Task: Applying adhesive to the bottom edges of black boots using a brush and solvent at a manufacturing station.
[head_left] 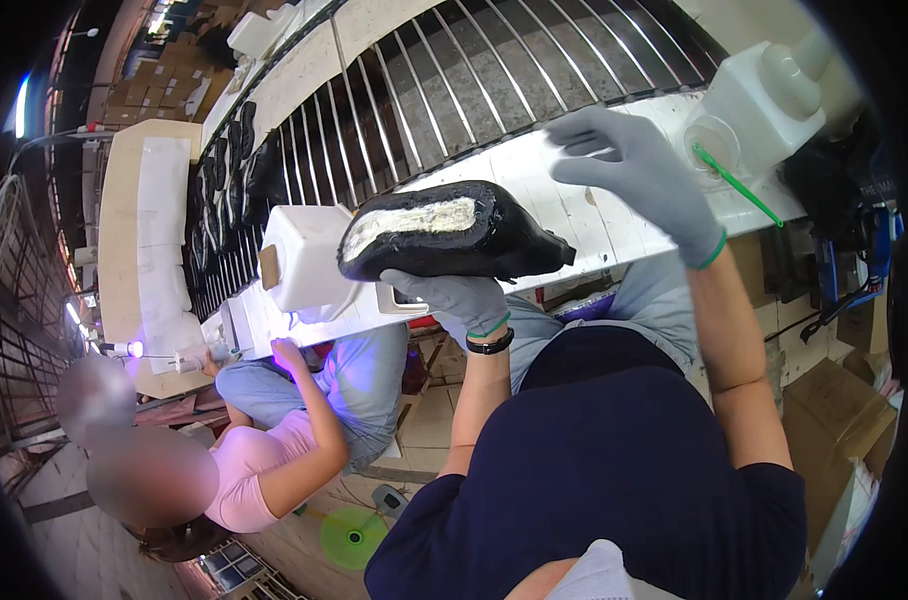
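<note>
My left hand [454,297], in a grey glove with a green cuff, supports a black shoe upper on a last [519,240] from below. Its underside is turned up, with a whitish patch along the middle and a black rim around it. My right hand [639,170], gloved the same way, hovers over the white ledge with fingers stretched and nothing in them. Nearest to it is a round opening at the base of a white plastic container [759,105]. A green-handled brush or stick [742,190] leans out of that opening; its tip is hard to see.
Metal bars [414,95] of a rack run beyond the white ledge [524,170]. Another white container [304,255] stands left of the shoe. Several black shoe parts [224,190] lie farther left. A co-worker in pink [264,460] sits at my left. Cardboard boxes [824,420] stand at right.
</note>
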A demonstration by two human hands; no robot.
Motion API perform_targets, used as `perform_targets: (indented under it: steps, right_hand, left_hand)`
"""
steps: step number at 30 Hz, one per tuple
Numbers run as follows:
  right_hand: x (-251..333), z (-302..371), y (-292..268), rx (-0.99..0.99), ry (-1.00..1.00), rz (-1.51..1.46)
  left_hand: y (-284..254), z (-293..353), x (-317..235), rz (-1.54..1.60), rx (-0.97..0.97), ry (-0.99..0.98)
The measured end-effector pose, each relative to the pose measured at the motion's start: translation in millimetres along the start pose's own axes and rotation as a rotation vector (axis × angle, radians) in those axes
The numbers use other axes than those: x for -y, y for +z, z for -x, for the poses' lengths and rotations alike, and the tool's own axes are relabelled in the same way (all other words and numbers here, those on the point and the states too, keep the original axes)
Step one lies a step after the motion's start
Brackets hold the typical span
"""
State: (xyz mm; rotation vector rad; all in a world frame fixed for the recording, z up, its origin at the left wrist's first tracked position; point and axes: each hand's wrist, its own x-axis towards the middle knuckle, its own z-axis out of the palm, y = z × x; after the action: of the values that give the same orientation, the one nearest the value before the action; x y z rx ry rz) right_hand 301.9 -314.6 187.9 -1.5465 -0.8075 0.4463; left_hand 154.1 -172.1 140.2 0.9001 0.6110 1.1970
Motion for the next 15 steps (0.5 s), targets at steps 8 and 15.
perform_targets:
  steps: [8,15]
  right_hand:
    - [-113,-5,-5,0.769,0.22,1.467]
    - [-125,-35,-11,0.142,-0.018,1.269]
  left_hand:
    - [-14,-17,0,0.12,0.072,-0.189]
    - [-26,-26,11,-0.045,0.208,-0.232]
